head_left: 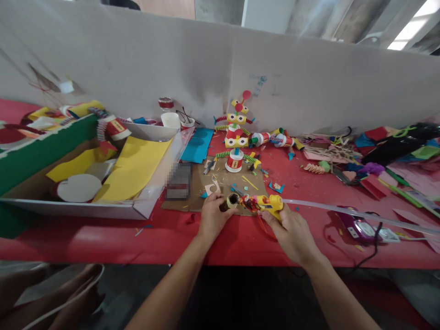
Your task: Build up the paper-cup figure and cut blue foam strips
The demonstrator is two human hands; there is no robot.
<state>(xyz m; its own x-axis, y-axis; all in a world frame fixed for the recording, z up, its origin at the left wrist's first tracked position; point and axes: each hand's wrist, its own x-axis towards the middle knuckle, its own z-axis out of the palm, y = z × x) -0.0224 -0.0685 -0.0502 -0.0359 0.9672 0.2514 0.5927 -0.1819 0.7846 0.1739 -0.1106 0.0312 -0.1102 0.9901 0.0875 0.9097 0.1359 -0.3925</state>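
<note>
My left hand (213, 219) is closed around a short cardboard tube (233, 200), its open end tilted up towards me. In my right hand (296, 233) is a yellow hot glue gun (270, 202), with a clear glue stick (323, 209) running out of its back to the right. The gun's nozzle points left at the tube's rim; whether they touch I cannot tell. Beneath lies a brown cardboard sheet (206, 173) strewn with paper scraps. On its far edge stands a paper-cup figure (234, 158) with big eyes and green coiled arms.
An open box (137, 208) with yellow paper sits at left. More cup figures (266, 138) lie behind. Blue paper (198, 145) rests near the wall. A purple device (359, 228) with a black cord is at right, below a pile of coloured paper (373, 172). Another person's legs (62, 293) show lower left.
</note>
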